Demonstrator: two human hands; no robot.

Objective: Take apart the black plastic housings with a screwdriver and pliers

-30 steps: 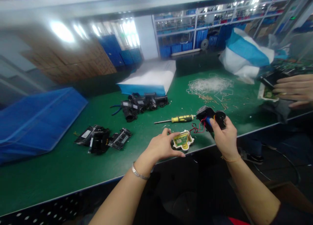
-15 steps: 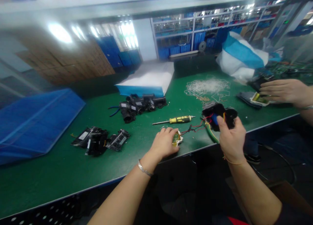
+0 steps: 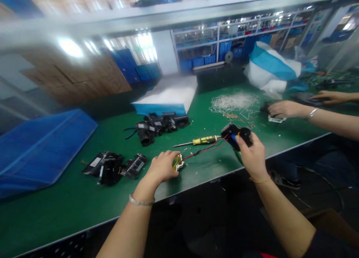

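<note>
My left hand is closed around a small circuit board in a white frame, low over the green bench. Red and black wires run from that board to a black plastic housing with a blue part inside. My right hand grips this housing, thumb across its near side. A green cord shows just below it. Between and behind my hands lies a screwdriver with a yellow and black handle, its shaft pointing left.
Black housings and flat black modules lie on the left. A blue bin stands beyond them. White wire frames and screws lie behind. On the right, a co-worker's hand rests on another part.
My left hand has moved left with the circuit board, and the wires stretch straighter. My right hand has shifted slightly left with the housing. The co-worker's hand has moved left.
</note>
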